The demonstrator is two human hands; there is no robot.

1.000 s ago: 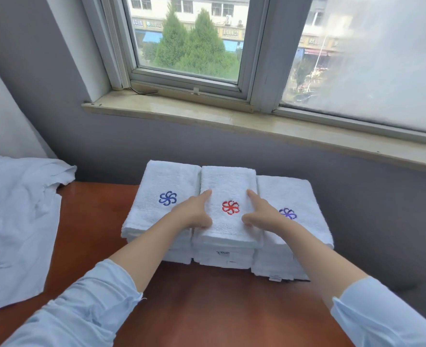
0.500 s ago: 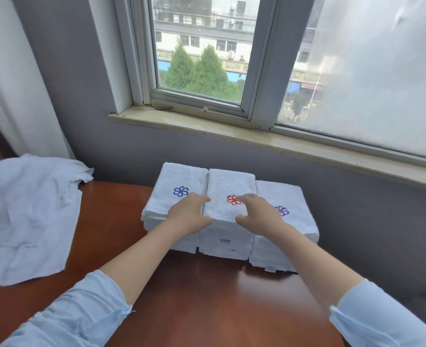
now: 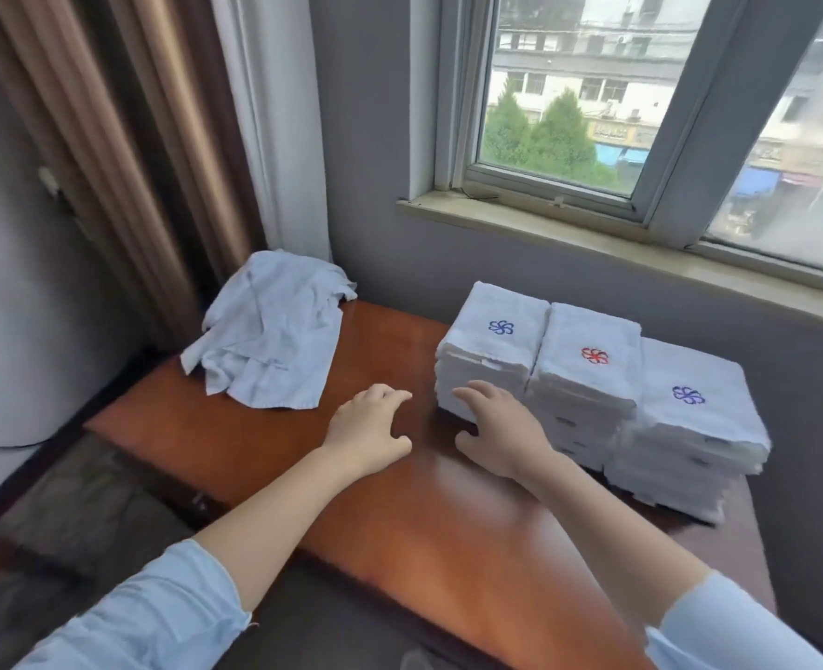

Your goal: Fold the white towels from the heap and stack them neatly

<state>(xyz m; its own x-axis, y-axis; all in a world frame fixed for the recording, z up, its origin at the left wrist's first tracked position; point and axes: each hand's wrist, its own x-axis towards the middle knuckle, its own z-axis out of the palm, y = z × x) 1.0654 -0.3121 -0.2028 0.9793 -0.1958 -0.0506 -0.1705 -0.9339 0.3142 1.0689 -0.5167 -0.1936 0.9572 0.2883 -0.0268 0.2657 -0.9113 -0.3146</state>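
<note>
White terry towels, folded, stand in three touching stacks (image 3: pixel 588 379) at two o'clock on the reddish-brown wooden bench (image 3: pixel 448 548) — blue, red and purple flower marks on top. The loose heap of crumpled white towels (image 3: pixel 269 331) lies at ten o'clock. Both hands are empty, fingers loosely spread: the left hand (image 3: pixel 368 430) over bare wood, the right hand (image 3: pixel 501 432) at the nearest stack's front — contact unclear.

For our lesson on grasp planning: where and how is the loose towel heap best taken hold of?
Probably at the near edge of the towel heap, where a hem lies flat and free on the table; pinch its front corners. Come from the near side: the far part is bunched by the curtain. The left hand is nearest and empty.
</note>
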